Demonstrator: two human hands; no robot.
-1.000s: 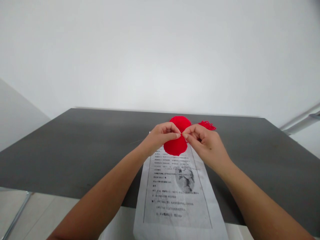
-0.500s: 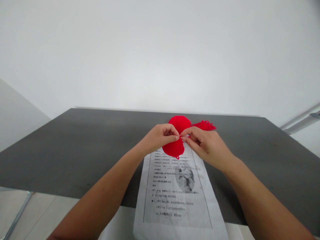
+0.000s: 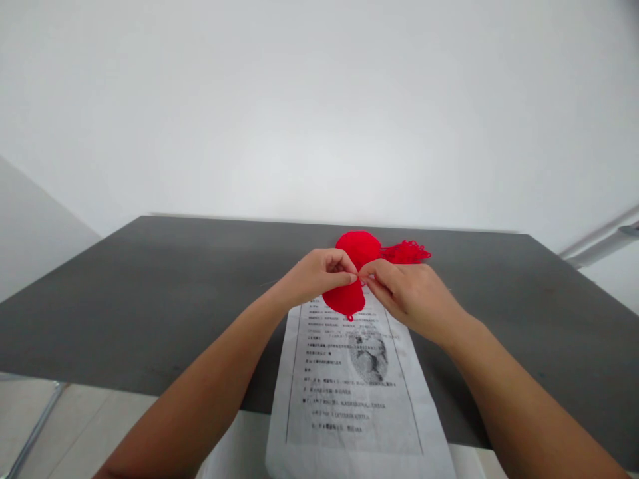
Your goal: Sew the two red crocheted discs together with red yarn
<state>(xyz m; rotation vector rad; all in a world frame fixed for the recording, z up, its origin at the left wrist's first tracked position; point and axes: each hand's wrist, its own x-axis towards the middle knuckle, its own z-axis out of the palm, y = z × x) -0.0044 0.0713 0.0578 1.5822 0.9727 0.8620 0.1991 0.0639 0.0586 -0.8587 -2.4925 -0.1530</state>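
A red knitted piece (image 3: 345,300) hangs from the pinched fingers of my left hand (image 3: 327,274), over the top of a printed sheet. My right hand (image 3: 404,289) is closed, its thumb and forefinger pinched at the piece's upper right edge, fingertips almost meeting those of the left. What the right fingertips grip is too small to make out. Just behind the hands sits a ball of red yarn (image 3: 358,247), with a loose tangle of red yarn (image 3: 407,251) to its right.
The printed sheet (image 3: 349,412), with text and a dark picture, lies over the front edge of the dark grey table (image 3: 164,293). A white wall (image 3: 299,113) stands behind. Metal legs (image 3: 37,426) show at the lower left, and a metal bar (image 3: 606,246) at the right.
My right hand has turned slightly, its fingers drawn closer together and its tips a little lower. The knitted piece has shifted slightly left and down. My left hand has barely moved.
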